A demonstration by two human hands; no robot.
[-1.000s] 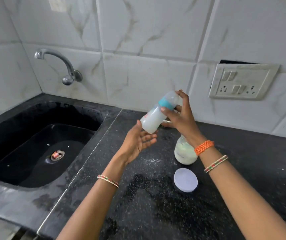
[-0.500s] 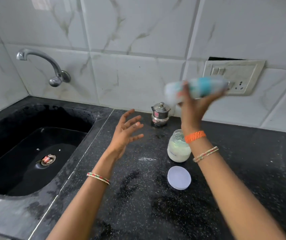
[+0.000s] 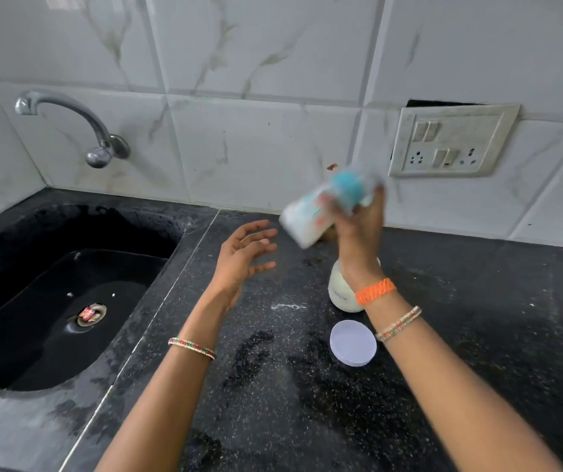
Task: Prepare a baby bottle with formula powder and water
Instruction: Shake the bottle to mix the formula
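Observation:
My right hand (image 3: pixel 358 229) grips a baby bottle (image 3: pixel 310 216) near its blue collar, above the black counter. The bottle is blurred, tilted with its base down-left, and holds white liquid. My left hand (image 3: pixel 244 257) hovers open to its left, fingers spread, touching nothing. Below my right wrist stands an open jar of white formula powder (image 3: pixel 341 296), partly hidden by the wrist. Its round pale lid (image 3: pixel 353 342) lies flat on the counter in front of the jar.
A black sink (image 3: pixel 68 301) with a wet basin lies at the left, a metal tap (image 3: pixel 79 124) on the tiled wall above it. A switch and socket plate (image 3: pixel 450 141) is on the wall at right. Spilled white powder (image 3: pixel 286 306) marks the counter.
The bottle swung up to the right, then back down to the left in my right hand. My left hand drew away from the bottle's base and stays open.

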